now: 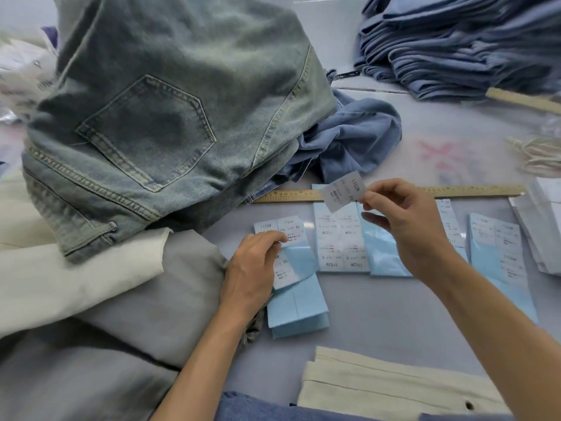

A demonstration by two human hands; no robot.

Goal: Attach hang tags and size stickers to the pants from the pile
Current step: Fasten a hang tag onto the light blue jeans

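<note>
My right hand (403, 226) pinches a white size sticker (341, 191) printed "1103#" between thumb and forefinger, holding it above the table. My left hand (253, 267) presses down on a blue backing sheet of XS stickers (291, 262), fingers curled over its top edge. More blue sticker sheets (343, 241) lie in a row to the right. A pile of washed denim pants (170, 117) rises at the left, back pocket facing up, over grey (145, 305) and cream (60, 268) pants.
A wooden ruler (455, 191) lies across the table behind the sheets. Folded blue garments (461, 47) are stacked at the back right, with a crumpled blue garment (349, 141) beside the denim. Cream folded fabric (379, 387) sits near me. White cords (540, 156) lie far right.
</note>
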